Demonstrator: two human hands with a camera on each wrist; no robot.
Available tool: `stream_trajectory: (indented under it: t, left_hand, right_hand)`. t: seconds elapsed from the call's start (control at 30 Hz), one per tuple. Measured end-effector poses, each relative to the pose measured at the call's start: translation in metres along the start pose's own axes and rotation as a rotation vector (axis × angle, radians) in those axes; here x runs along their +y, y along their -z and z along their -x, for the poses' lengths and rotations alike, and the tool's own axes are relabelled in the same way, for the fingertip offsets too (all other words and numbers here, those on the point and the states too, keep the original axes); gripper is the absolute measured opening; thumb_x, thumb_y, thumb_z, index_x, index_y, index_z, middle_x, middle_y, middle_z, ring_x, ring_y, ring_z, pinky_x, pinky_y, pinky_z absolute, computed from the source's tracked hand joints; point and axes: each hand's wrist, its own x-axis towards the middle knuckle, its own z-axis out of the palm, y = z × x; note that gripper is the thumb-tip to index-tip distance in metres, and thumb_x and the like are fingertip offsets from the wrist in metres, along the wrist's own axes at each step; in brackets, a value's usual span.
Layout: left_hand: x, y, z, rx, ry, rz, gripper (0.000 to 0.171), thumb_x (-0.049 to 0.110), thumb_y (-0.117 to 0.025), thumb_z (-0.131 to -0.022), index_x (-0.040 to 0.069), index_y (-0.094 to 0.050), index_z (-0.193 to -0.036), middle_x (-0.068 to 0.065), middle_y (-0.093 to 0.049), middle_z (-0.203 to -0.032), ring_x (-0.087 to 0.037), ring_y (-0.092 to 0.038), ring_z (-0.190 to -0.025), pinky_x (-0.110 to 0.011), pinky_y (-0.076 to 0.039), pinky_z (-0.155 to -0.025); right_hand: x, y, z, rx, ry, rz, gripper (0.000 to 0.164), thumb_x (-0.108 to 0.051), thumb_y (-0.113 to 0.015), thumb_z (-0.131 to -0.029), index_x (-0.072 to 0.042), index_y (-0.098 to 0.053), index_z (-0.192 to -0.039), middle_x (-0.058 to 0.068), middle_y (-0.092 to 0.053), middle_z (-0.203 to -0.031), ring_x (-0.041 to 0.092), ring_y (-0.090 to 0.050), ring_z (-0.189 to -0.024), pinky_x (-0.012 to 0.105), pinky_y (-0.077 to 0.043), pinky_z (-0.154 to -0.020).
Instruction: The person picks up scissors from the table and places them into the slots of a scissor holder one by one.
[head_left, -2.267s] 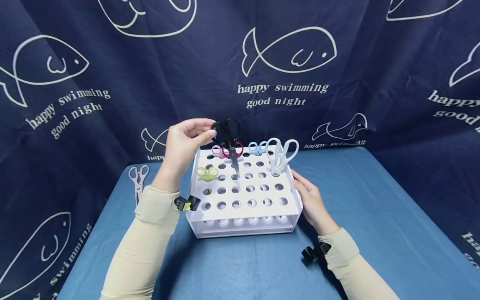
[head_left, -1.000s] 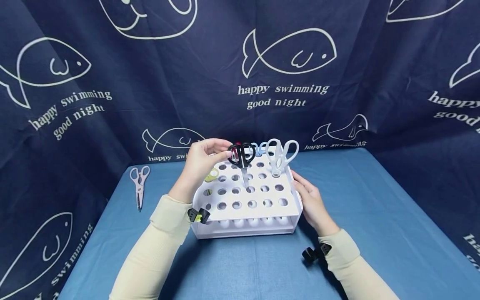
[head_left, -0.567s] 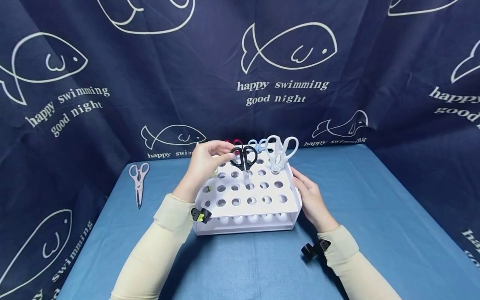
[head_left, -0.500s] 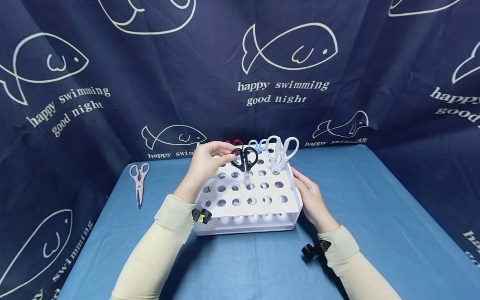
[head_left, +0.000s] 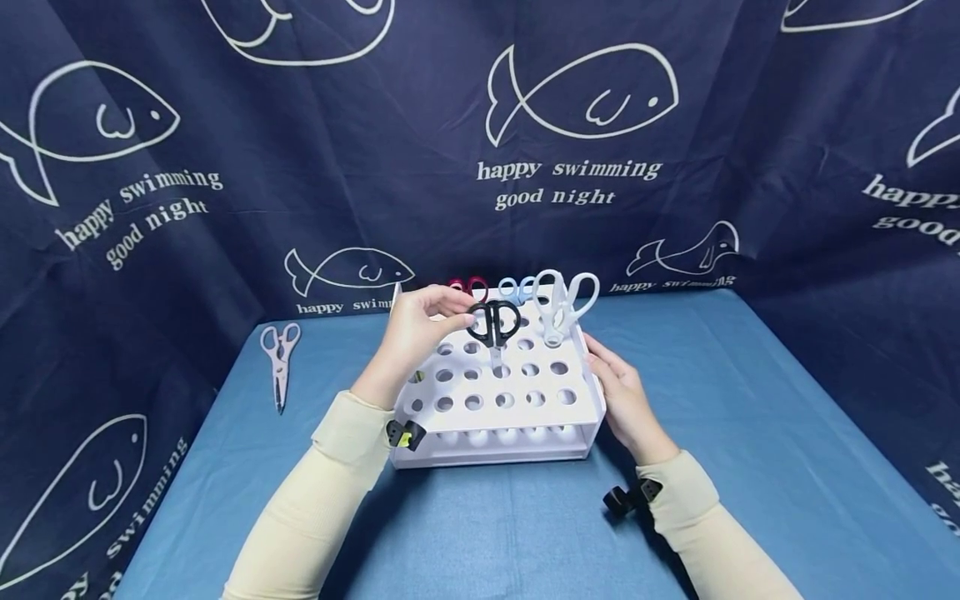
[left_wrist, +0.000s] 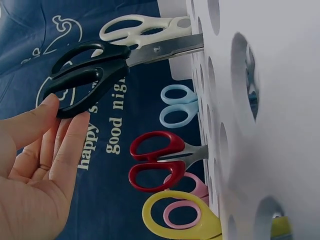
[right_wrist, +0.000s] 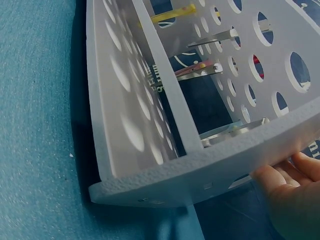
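Observation:
My left hand (head_left: 416, 333) pinches one handle loop of black-handled scissors (left_wrist: 115, 65) between thumb and fingertips. Their steel blades point down into a hole of the white rack (head_left: 487, 415), near its middle, with the handles standing above the top panel. My right hand (head_left: 626, 408) holds the rack's right end; in the right wrist view its fingers (right_wrist: 272, 180) lie against the end panel. White scissors (head_left: 557, 315) stand in the rack at the right. Toward the back are light blue scissors (left_wrist: 182, 107), red scissors (left_wrist: 175, 144), pink scissors (left_wrist: 201, 187) and yellow scissors (left_wrist: 207, 231).
Pale pink scissors (head_left: 279, 358) lie on the blue tabletop (head_left: 480, 533), left of the rack. A dark blue curtain (head_left: 420, 125) with fish drawings hangs close behind the rack. In the right wrist view, scissor blades (right_wrist: 215, 37) poke through below the top panel.
My left hand has carried the black scissors right and down from above the rack's left side, and the blade tips have gone into a hole. My right hand stays on the rack's end.

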Motion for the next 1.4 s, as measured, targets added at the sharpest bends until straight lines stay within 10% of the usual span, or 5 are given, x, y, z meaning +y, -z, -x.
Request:
stream_trajectory:
  t: [1.4]
  left_hand:
    - [-0.012, -0.014, 0.013, -0.020, 0.099, -0.109, 0.016, 0.012, -0.079, -0.079, 0.011, -0.075, -0.095, -0.004, -0.075, -0.088, -0.010, -0.067, -0.075, -0.022, -0.048, -0.061]
  right_hand:
    - [-0.003, -0.002, -0.001, 0.005, -0.027, -0.006, 0.053, -0.025, -0.047, -0.102, -0.005, -0.036, -0.149, 0.014, -0.037, -0.153, -0.002, -0.057, -0.110, 0.014, -0.051, -0.090]
